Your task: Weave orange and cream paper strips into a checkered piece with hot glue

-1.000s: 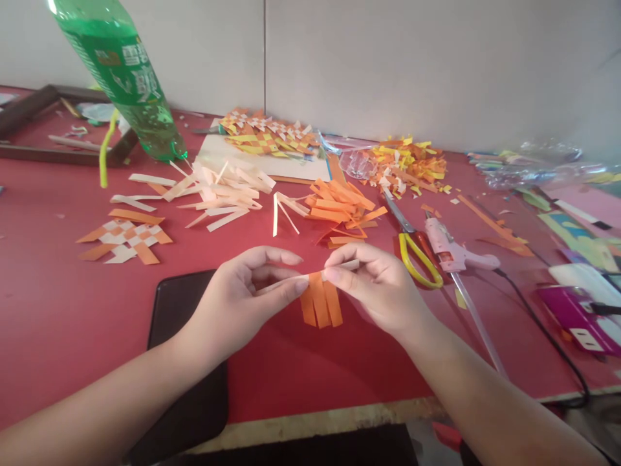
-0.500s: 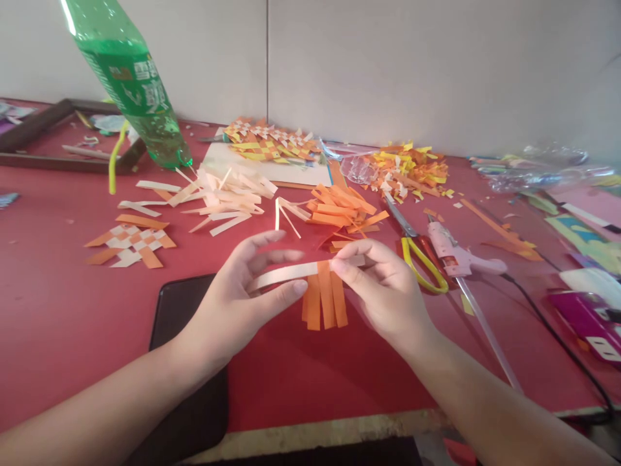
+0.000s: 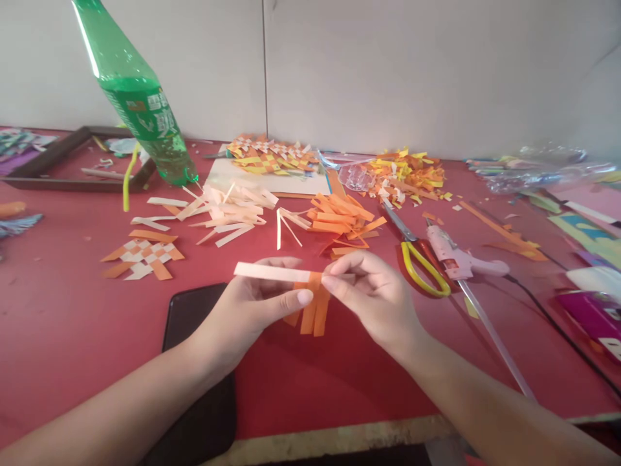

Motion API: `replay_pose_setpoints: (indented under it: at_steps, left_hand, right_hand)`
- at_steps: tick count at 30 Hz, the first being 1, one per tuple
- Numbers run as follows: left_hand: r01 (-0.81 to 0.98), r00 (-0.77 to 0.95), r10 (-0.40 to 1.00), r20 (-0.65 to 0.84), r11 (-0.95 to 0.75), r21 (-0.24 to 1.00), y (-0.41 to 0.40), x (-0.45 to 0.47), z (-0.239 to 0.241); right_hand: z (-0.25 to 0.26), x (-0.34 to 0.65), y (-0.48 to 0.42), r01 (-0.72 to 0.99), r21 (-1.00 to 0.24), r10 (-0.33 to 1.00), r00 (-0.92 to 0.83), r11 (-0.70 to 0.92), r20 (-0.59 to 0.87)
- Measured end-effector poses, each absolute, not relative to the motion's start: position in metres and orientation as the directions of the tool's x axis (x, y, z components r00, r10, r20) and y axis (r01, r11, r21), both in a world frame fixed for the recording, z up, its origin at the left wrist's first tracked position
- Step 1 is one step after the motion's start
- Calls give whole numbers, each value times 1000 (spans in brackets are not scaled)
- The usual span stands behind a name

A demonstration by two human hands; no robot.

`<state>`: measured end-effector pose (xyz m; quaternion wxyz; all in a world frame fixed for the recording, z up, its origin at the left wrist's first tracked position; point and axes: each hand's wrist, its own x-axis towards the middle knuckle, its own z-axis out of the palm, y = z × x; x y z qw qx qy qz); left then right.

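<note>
Several orange paper strips (image 3: 313,314) hang side by side between my hands, crossed near their top by a pale paper strip (image 3: 272,272) that sticks out to the left. My right hand (image 3: 369,291) pinches the crossing at its right side, thumb in front. My left hand (image 3: 257,301) has its thumb on the left edge of the orange strips and its fingers behind the pale strip, partly hidden. Beyond my hands are a pile of loose orange strips (image 3: 339,217) and a pile of pale strips (image 3: 233,210). A woven orange-and-white piece (image 3: 148,254) rests to the left.
A black phone-like slab (image 3: 208,388) lies under my left forearm. Yellow-handled scissors (image 3: 424,272) and a pink glue gun (image 3: 449,252) with a cable are on the right. A green bottle (image 3: 150,116), a dark frame (image 3: 43,184) and paper scraps (image 3: 407,171) stand farther back.
My left fingers have moved in behind the strips and the thumb has come to the orange ones. The pale strip's left end now shows in front of my left hand. The view has shifted slightly.
</note>
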<state>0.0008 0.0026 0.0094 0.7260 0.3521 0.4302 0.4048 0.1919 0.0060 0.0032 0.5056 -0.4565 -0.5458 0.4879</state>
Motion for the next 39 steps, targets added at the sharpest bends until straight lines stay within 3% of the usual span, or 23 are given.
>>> replay_pose_setpoints:
  at_steps: [6,15,17,20,21,26,31,34,37,39]
  left_hand:
    - [-108,219,936,-276,304,947,4,3,10]
    - [-281,227,892,-391,444,851,5,1,8]
    - [-288,213,886,-411,459,841,4,2,8]
    - [-267,205,895,-395,440,858,4,2,8]
    - [-261,208,898,-387,432,863,4,3,8]
    - [-238,216,912,-348,395,887,6,1,9]
    - [-227,178,926,-332,367,902,7,-1,9]
    - [-272,118,939,-323,344,899,7,-1,8]
    - [-336,73,939,-335,340,878,8,0,9]
    - [-367,65,940,-336,335,868,7,1,10]
  right_hand:
    - [2,190,2,37,-991,978,-169,126,118]
    - [21,192,39,363,-908,978,-71,209,197]
    - [31,190,60,470,-821,945,-117,325,307]
    - [37,180,96,690,-479,835,-381,543,397]
    - [36,175,108,699,-417,809,-444,581,385]
    - [22,152,146,626,-347,715,-616,699,329]
    - [34,159,144,605,-387,715,-530,696,457]
    - [51,178,126,590,-547,788,-289,594,543]
    - [59,199,94,422,-818,909,-36,391,415]
    - [54,211,69,357,-906,970,4,227,245]
